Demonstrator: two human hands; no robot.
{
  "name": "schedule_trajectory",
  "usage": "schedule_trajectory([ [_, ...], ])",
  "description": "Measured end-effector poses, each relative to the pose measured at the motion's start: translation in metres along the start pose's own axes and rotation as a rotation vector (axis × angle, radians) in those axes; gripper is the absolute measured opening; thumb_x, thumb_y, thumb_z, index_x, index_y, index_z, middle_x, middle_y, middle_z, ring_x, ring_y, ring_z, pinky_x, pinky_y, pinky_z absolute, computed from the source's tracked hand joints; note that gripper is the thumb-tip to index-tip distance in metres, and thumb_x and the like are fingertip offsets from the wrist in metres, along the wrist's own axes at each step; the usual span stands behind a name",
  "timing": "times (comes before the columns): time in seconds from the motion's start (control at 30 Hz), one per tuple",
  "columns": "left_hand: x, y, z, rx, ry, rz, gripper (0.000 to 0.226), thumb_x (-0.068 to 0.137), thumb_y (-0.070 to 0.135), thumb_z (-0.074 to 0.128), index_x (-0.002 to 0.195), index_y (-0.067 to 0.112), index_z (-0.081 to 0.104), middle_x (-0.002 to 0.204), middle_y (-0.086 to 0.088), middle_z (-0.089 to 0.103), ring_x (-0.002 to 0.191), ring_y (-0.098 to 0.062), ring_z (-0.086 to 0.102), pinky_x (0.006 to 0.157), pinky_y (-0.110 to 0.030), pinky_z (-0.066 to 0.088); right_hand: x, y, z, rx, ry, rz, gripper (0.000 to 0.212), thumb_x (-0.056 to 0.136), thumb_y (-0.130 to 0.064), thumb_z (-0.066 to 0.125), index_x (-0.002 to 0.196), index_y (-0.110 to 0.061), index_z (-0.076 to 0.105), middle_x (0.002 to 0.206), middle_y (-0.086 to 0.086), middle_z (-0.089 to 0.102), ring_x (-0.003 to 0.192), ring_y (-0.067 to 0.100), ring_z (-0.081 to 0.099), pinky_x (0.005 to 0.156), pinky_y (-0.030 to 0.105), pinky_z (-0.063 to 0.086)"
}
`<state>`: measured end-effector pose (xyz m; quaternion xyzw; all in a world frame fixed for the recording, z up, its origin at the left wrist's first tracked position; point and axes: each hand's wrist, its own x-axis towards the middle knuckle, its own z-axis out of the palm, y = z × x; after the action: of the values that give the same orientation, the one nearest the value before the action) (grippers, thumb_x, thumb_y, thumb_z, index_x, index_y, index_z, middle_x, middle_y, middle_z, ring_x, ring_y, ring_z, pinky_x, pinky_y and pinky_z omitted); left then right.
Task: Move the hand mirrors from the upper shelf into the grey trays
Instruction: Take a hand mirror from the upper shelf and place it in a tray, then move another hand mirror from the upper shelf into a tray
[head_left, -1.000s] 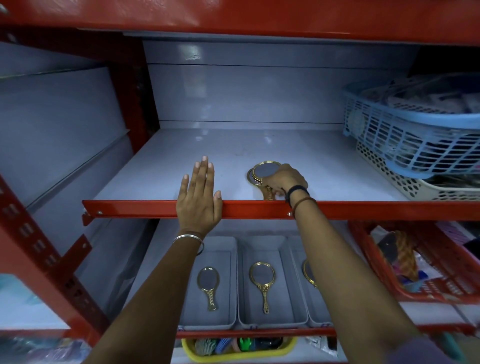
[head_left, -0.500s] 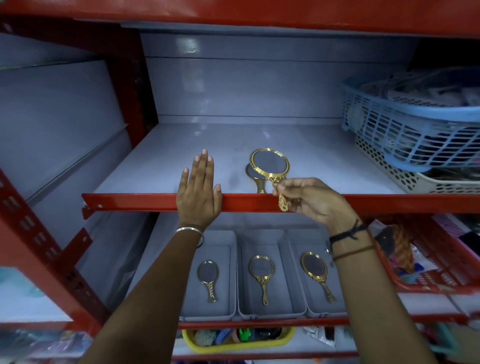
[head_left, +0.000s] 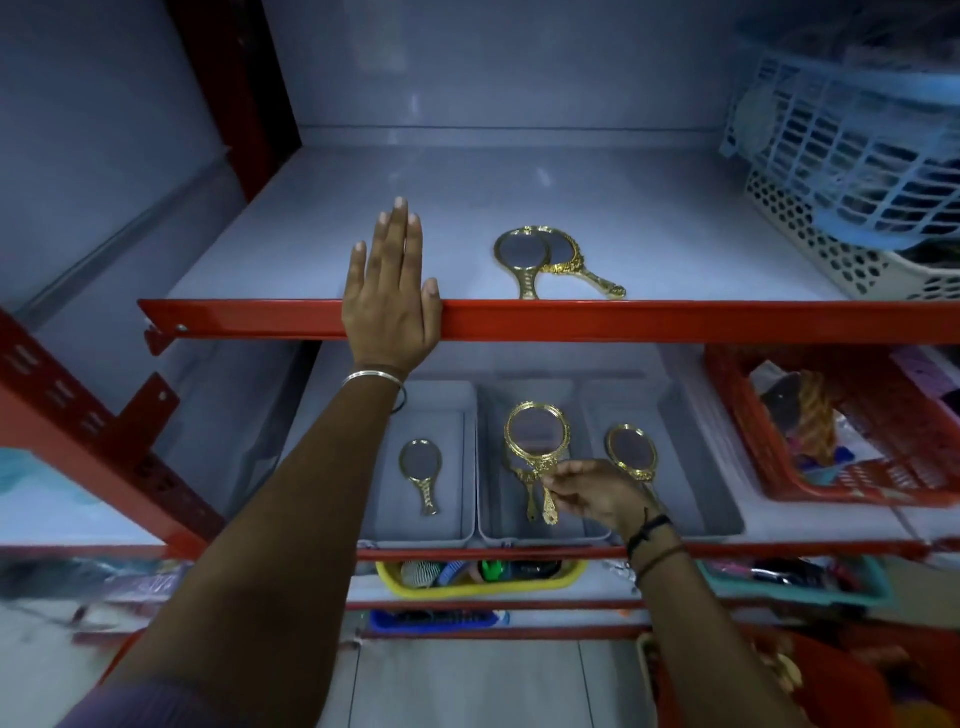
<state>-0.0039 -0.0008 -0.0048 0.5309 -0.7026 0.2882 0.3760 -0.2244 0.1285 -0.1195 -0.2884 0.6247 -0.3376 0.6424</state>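
Head view
Landmark: the red front rail of the upper shelf; every place below is given against it.
Left hand: lies flat across the rail, palm down, fingers straight and close together reaching onto the shelf, thumb spread out to the side along the rail. It holds nothing. A silver bangle sits on the wrist just below the rail.
Right hand: below the rail, over the grey trays, fingertips pinched on the handle of a gold hand mirror.
Held mirror: below the rail, its round head up and its handle down, raised over the middle grey tray, where a second gold handle shows just beside its own.
Mirrors on the shelf: two, just behind the rail and right of the left hand, their round heads overlapping, handles pointing toward the rail.
Left grey tray: below the rail, one mirror lying flat in it.
Right grey tray: below the rail, one mirror in it, its handle hidden by the right hand.
Blue basket: above the rail at far right, stacked on a white basket.
Red basket: below the rail, right of the trays.
Yellow bin: one shelf lower, under the trays.
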Motion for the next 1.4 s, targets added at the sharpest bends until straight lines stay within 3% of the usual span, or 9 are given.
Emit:
schedule_trajectory([
  [0.2,0.002,0.000,0.002,0.018,0.033,-0.004,0.061,0.095,0.034,0.014,0.142,0.003,0.036,0.148,-0.014,0.041,0.139,-0.023,0.035,0.120,-0.027,0.006,0.078,0.025,0.007,0.048,0.169,0.169,0.009,0.086,0.004,0.061,0.089,-0.004,0.057,0.080,0.007,0.058,0.080,0.016,0.057,0.047,0.017,0.053],
  [0.27,0.001,0.001,0.003,0.026,0.046,0.003,0.060,0.095,0.034,0.016,0.142,0.002,0.036,0.148,-0.015,0.041,0.140,-0.023,0.034,0.120,-0.026,0.004,0.090,0.028,0.009,0.022,0.198,0.196,0.014,0.086,0.004,0.060,0.076,-0.005,0.055,0.087,0.010,0.058,0.091,0.019,0.055,0.056,0.021,0.049],
  [0.4,0.001,0.000,0.006,0.048,0.072,0.005,0.059,0.093,0.032,0.021,0.141,0.002,0.038,0.147,-0.015,0.042,0.139,-0.024,0.036,0.120,-0.024,0.001,0.105,0.036,0.009,-0.041,0.225,0.215,0.024,0.085,0.003,0.062,0.064,-0.006,0.054,0.073,0.008,0.056,0.076,0.016,0.055,0.063,0.025,0.052],
  [0.57,0.000,0.000,0.006,0.054,0.068,0.004,0.059,0.093,0.031,0.022,0.141,0.002,0.038,0.147,-0.015,0.043,0.139,-0.024,0.036,0.120,-0.024,-0.001,0.115,0.046,0.008,-0.134,0.273,0.198,0.017,0.079,-0.002,0.071,0.066,-0.003,0.060,0.071,0.010,0.062,0.079,0.023,0.062,0.079,0.037,0.057],
  [0.7,0.001,0.000,0.004,0.044,0.044,-0.004,0.060,0.094,0.033,0.018,0.142,0.002,0.038,0.147,-0.014,0.043,0.139,-0.024,0.036,0.121,-0.026,0.003,0.116,0.043,0.004,-0.378,0.341,0.069,0.031,0.063,-0.023,0.085,0.076,-0.005,0.063,0.082,0.015,0.069,0.085,0.028,0.069,0.080,0.040,0.059],
  [0.9,0.002,-0.001,0.002,0.035,0.012,0.003,0.061,0.096,0.035,0.013,0.142,0.003,0.035,0.148,-0.014,0.042,0.139,-0.023,0.034,0.121,-0.028,0.004,0.011,-0.039,0.020,-0.228,0.129,-0.194,0.025,0.074,-0.002,0.076,0.058,-0.009,0.058,0.050,0.001,0.056,0.048,0.010,0.052,0.040,0.012,0.046],
  [1.1,0.000,0.000,0.000,0.016,-0.040,-0.011,0.059,0.091,0.029,0.027,0.143,0.003,0.033,0.149,-0.014,0.040,0.140,-0.021,0.029,0.121,-0.027,0.000,-0.098,-0.137,0.025,-0.308,-0.044,-0.470,0.006,0.077,-0.019,0.073,0.075,-0.016,0.068,0.054,-0.007,0.065,0.049,0.001,0.059,0.049,0.010,0.050],
  [1.27,0.003,0.001,-0.007,-0.008,-0.080,-0.022,0.059,0.089,0.028,0.029,0.143,0.003,0.033,0.149,-0.014,0.040,0.140,-0.022,0.031,0.121,-0.026,-0.001,-0.087,-0.194,0.032,-0.323,0.304,-0.714,0.015,0.081,-0.019,0.070,0.070,-0.012,0.064,0.062,0.001,0.060,0.055,0.010,0.057,0.051,0.016,0.051],
  [1.4,0.002,0.000,-0.008,-0.003,-0.102,-0.025,0.059,0.089,0.028,0.030,0.143,0.004,0.036,0.150,-0.012,0.039,0.140,-0.020,0.029,0.120,-0.026,0.002,-0.051,-0.218,0.051,-0.635,0.543,-0.635,0.028,0.078,-0.037,0.070,0.078,-0.011,0.062,0.079,0.006,0.061,0.080,0.023,0.061,0.069,0.028,0.046],
])
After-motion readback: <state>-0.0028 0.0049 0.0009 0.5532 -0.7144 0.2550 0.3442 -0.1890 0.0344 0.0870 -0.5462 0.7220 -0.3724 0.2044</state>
